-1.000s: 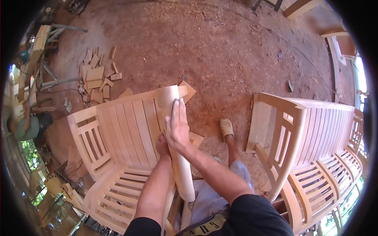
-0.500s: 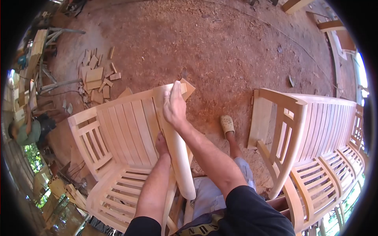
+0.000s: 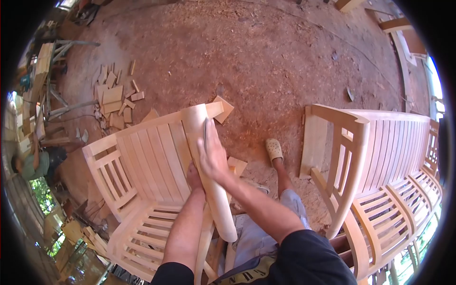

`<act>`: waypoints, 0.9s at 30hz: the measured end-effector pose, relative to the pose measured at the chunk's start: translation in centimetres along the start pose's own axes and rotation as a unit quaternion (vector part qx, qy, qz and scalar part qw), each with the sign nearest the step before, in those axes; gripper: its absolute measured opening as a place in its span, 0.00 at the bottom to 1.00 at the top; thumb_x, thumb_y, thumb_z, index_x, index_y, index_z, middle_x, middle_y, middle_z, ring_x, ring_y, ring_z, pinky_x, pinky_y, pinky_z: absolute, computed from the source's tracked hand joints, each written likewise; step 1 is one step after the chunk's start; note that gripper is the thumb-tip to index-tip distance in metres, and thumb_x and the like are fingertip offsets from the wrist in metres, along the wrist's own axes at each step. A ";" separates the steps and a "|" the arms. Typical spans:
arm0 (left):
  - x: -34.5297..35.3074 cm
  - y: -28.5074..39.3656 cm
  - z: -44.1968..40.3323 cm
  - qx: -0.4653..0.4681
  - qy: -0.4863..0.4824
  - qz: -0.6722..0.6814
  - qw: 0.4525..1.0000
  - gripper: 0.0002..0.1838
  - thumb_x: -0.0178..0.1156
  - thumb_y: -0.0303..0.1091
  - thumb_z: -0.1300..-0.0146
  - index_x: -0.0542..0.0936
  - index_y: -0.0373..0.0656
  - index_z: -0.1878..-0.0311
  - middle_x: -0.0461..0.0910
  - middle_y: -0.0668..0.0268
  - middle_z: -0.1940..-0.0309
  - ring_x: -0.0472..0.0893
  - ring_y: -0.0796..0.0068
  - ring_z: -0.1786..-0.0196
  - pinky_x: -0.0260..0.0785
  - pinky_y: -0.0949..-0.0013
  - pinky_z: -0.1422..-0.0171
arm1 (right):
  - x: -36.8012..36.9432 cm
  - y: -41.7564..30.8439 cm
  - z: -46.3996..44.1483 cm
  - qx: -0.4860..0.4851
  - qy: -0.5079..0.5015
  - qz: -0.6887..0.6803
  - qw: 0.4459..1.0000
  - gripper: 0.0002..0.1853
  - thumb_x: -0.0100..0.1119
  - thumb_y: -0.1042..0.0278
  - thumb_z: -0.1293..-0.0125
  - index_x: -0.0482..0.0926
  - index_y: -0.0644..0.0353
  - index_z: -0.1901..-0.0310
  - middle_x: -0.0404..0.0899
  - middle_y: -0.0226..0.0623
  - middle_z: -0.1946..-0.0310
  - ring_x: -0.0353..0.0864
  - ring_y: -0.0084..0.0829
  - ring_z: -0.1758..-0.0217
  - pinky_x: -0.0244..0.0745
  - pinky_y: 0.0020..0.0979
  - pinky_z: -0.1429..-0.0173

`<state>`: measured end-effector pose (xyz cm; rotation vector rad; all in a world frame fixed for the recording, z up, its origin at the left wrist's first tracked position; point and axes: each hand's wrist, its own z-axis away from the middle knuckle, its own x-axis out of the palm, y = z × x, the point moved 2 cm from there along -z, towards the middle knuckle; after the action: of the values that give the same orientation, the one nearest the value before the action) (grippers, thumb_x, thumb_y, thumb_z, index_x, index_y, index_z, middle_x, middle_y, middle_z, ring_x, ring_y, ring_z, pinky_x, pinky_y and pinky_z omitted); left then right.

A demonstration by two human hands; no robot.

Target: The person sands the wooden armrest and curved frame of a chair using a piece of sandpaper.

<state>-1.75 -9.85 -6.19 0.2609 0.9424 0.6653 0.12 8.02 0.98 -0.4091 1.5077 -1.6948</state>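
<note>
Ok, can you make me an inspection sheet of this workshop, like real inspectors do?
Surface: reddish-brown floor, scattered with small light bits.
Job's things: slatted wooden chair with a rounded armrest; a longer slatted bench stands to the right.
Clutter: heap of wood offcuts on the floor, beyond the chair to the left.
Hands: right hand flat against the armrest, fingers straight; left hand at its left side, fingers mostly hidden.
Cables: thin dark line on the floor, upper right; can't tell if it's a cable.
Surroundings: a person in a green top, far left.
</note>
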 end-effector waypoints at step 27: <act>-0.2 0.3 0.6 -0.090 -0.003 0.096 0.991 0.31 0.44 0.56 0.20 0.85 0.37 0.45 0.89 0.53 0.56 0.89 0.60 0.52 0.80 0.55 0.45 | -2.1 0.6 -5.6 0.154 -0.054 -0.204 0.965 0.33 0.44 0.46 0.16 0.65 0.63 0.21 0.75 0.48 0.29 0.71 0.39 0.25 0.62 0.36 0.21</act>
<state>-1.50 -9.64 -5.59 0.1934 0.8519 0.9207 -2.27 13.32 -0.36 -0.6660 1.1041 -2.1504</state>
